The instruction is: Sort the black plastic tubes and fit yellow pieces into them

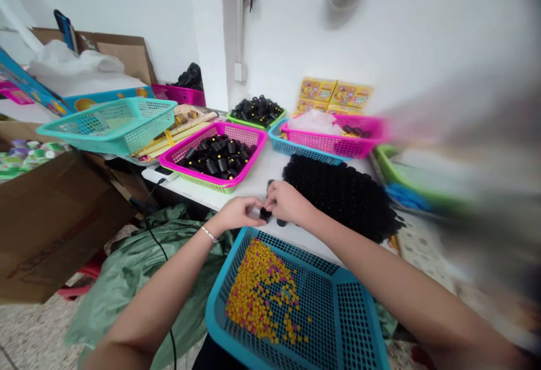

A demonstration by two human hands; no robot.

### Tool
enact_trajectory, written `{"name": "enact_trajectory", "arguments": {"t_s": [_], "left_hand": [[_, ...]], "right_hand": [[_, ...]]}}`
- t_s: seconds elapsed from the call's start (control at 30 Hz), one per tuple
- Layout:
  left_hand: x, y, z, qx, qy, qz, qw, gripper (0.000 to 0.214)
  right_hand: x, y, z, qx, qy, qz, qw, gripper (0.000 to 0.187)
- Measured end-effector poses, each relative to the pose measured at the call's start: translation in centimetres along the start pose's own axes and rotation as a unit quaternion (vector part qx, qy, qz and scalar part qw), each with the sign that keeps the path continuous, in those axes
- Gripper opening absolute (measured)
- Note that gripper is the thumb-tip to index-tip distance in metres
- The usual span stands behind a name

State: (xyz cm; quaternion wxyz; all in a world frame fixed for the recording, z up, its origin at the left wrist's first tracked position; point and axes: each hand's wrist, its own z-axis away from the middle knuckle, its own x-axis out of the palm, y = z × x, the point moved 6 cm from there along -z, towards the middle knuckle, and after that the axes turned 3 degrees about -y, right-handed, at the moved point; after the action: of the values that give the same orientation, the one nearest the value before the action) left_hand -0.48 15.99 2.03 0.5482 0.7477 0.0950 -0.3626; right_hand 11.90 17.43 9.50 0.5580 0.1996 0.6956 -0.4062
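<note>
My left hand (239, 212) and my right hand (287, 201) meet over the white table's front edge, both pinched on one small black cap (265, 213). Just below them a blue basket (350, 325) holds a heap of small yellow and pink pieces (262, 294). To the right of my hands lies a large black mass of caps (342, 192) set close together on the table. A second loose black cap (281, 223) lies under my right hand.
A pink basket of black caps (217, 156) stands behind left, a green one (256, 112) farther back. A pink basket on a blue one (333, 136), a teal basket (112, 125), cardboard boxes (51, 218) and a green bag (139, 263) surround the table. The right side is blurred.
</note>
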Motion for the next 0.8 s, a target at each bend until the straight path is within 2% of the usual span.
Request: {"name": "enact_trajectory", "arguments": {"t_s": [0.37,0.5,0.67,0.8], "left_hand": [[-0.4,0.2,-0.1,-0.009,-0.008,-0.047,0.999,0.041],[-0.3,0.2,-0.3,-0.008,-0.009,-0.057,0.998,0.039],[-0.1,0.0,-0.5,-0.013,-0.023,-0.056,0.998,0.045],[0.0,-0.5,-0.4,-0.021,-0.021,-0.055,0.998,0.047]], "right_hand": [[0.7,-0.8,-1.0,0.022,-0.097,0.051,0.994,0.013],[1.2,-1.6,-2.9,0.023,-0.159,0.087,0.983,0.028],[2.2,-3.0,-5.9,0.012,-0.264,0.163,0.951,0.016],[3.2,-3.1,-7.3,0.000,-0.282,0.175,0.943,0.015]]}}
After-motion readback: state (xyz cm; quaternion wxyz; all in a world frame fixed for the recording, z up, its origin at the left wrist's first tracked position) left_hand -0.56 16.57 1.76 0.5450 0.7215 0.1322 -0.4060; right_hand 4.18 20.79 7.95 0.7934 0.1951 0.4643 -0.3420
